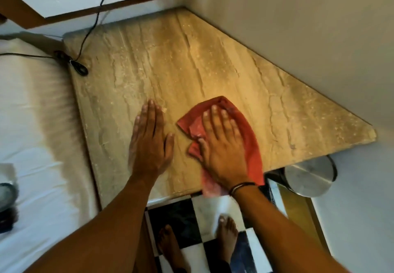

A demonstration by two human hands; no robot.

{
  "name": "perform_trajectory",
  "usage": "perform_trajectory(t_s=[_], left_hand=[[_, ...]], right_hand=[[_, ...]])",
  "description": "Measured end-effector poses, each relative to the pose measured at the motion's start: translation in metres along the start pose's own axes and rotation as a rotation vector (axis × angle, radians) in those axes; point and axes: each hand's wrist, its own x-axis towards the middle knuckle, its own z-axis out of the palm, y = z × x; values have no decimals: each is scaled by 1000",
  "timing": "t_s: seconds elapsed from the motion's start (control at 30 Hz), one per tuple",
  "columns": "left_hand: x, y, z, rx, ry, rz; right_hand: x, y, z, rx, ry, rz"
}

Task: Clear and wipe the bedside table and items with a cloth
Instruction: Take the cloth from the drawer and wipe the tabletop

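Note:
The beige marble top of the bedside table [191,63] fills the middle of the head view. A red cloth [251,144] lies spread near its front edge, one end hanging over the rim. My right hand [221,142] presses flat on the cloth with straight, spread fingers. My left hand [151,140] rests flat on the bare marble just left of the cloth, fingers straight and together, holding nothing.
A black cable [93,23] runs down from the wall to a coil [80,69] at the table's back left corner. A white bed [36,123] borders the left side. A steel bin lid [309,176] sits below the table's right corner. My bare feet stand on checkered floor tiles [185,219].

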Motion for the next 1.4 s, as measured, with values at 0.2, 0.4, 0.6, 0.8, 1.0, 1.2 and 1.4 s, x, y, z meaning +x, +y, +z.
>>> perform_trajectory(t_s=[0.2,0.4,0.6,0.8,1.0,1.2,1.4], left_hand=[[0,-7,8,-57,30,-7],[-1,-8,17,-58,66,20],[-1,-16,24,-41,90,43],[-2,-15,26,-43,85,40],[-1,-17,25,-30,79,43],[-2,-16,27,-73,72,27],[0,-14,18,-38,59,46]], right_hand=[[53,23,-15,-43,27,101],[110,9,-22,52,88,278],[-5,75,-24,-27,10,48],[22,159,-50,-45,73,518],[-19,76,-20,-61,-35,49],[-11,200,-51,-131,-54,137],[41,83,-26,30,108,483]])
